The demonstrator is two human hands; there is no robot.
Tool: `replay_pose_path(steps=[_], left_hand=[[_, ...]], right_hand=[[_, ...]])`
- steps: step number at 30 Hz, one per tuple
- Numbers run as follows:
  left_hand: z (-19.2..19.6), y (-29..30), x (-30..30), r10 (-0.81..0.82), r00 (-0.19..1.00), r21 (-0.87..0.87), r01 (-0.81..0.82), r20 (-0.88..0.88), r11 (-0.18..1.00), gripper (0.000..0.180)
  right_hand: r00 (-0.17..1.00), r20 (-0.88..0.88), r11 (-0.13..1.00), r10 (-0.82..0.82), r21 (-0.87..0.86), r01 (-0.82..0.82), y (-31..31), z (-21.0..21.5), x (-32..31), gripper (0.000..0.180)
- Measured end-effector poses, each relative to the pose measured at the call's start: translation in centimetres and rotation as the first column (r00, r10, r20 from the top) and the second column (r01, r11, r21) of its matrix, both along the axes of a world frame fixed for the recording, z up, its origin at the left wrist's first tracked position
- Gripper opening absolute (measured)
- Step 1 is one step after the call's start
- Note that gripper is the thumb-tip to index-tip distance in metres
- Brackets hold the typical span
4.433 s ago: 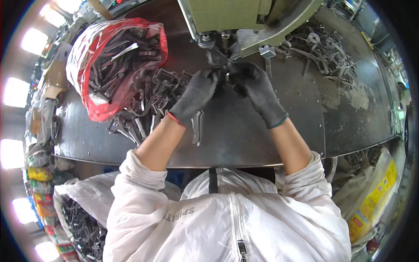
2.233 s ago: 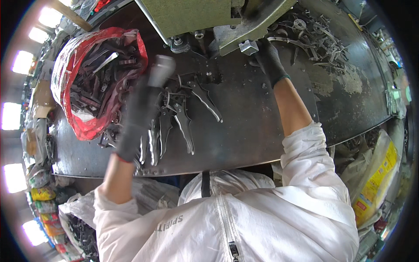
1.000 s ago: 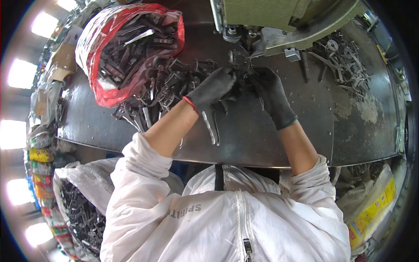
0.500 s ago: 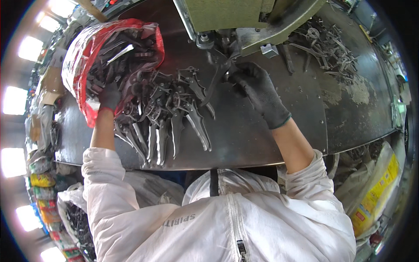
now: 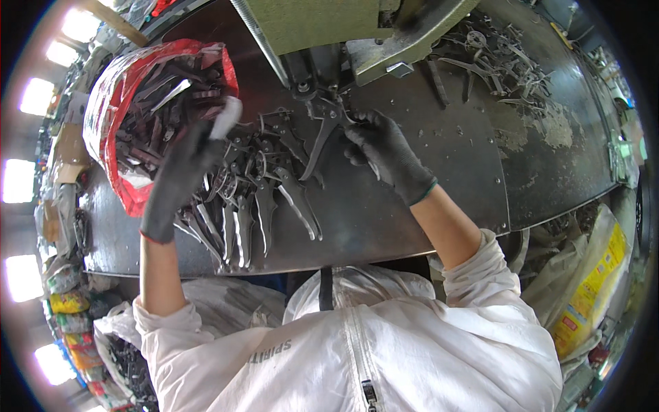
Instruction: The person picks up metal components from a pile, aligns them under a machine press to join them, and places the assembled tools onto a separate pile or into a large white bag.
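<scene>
My left hand (image 5: pixel 180 182), in a dark glove, is raised over the near right edge of a red-and-white bag (image 5: pixel 110 117). Its fingers close on a pale, curved metal piece (image 5: pixel 226 118), smeared by motion. Many loose dark metal parts (image 5: pixel 147 134) fill the bag. Under the machine's head, my gloved right hand (image 5: pixel 388 151) pinches the right side of a plier-like metal tool (image 5: pixel 322 141), whose dark handle hangs toward me. Between my hands lies a heap of similar plier-like tools (image 5: pixel 237 199), their handles pointing at me.
A green press-like machine (image 5: pixel 329 24) stands at the far middle, over the dark metal tabletop (image 5: pixel 439 192). More loose metal parts (image 5: pixel 508 65) are piled at the far right. Below the table's right edge rests a yellow-and-white sack (image 5: pixel 590 295).
My left hand has come up out of the bag and moved right, with a metal piece in its fingers. My right hand stays at the tool under the machine. The whole view has shifted slightly.
</scene>
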State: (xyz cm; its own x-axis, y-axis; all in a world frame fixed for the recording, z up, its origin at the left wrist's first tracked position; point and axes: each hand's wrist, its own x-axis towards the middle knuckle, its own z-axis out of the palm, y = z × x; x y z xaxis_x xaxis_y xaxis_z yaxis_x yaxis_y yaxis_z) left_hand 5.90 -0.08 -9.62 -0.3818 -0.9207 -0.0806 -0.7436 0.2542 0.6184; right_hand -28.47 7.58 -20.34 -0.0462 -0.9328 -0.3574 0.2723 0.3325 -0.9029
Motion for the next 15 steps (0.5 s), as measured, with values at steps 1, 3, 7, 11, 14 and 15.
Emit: replay_pose_path(steps=[1, 3, 7, 11, 14, 15], left_hand=[[0.4, 1.7, -1.8, -0.044, 0.999, 0.074, 0.046, -0.028, 0.996, 0.039], [-0.7, 3.3, -4.6, -0.101, 0.992, 0.140, 0.111, -0.075, 0.984, 0.036], [-2.8, 6.3, -12.9, -0.417, 0.877, -0.237, 0.364, -0.238, 0.901, 0.024], [-4.8, 6.2, -16.9, 0.054, 0.830, 0.403, 0.212, -0.555, 0.890, 0.016], [-13.5, -0.1, -14.1, -0.594, 0.805, -0.265, 0.571, -0.005, 0.777, 0.033], [-11.4, 0.7, -13.5, -0.258, 0.728, -0.640, 0.683, 0.636, 0.352, 0.034]], right_hand=[[1.000, -0.003, 1.000, -0.005, 0.000, 0.005, 0.3, 0.2, 0.7, 0.027], [0.986, 0.142, 0.992, -0.085, -0.077, 0.096, 0.9, 0.7, 2.0, 0.023], [0.980, 0.147, 0.951, 0.132, -0.296, -0.084, -3.2, -2.7, -1.1, 0.021], [0.391, -0.908, 0.878, -0.150, -0.304, -0.370, -11.4, 1.1, -10.7, 0.028], [-0.008, -0.892, 0.845, -0.451, -0.424, -0.326, -20.9, -7.2, -24.9, 0.035], [0.022, -0.906, 0.847, -0.422, -0.403, -0.346, -20.6, -8.4, -22.7, 0.035]])
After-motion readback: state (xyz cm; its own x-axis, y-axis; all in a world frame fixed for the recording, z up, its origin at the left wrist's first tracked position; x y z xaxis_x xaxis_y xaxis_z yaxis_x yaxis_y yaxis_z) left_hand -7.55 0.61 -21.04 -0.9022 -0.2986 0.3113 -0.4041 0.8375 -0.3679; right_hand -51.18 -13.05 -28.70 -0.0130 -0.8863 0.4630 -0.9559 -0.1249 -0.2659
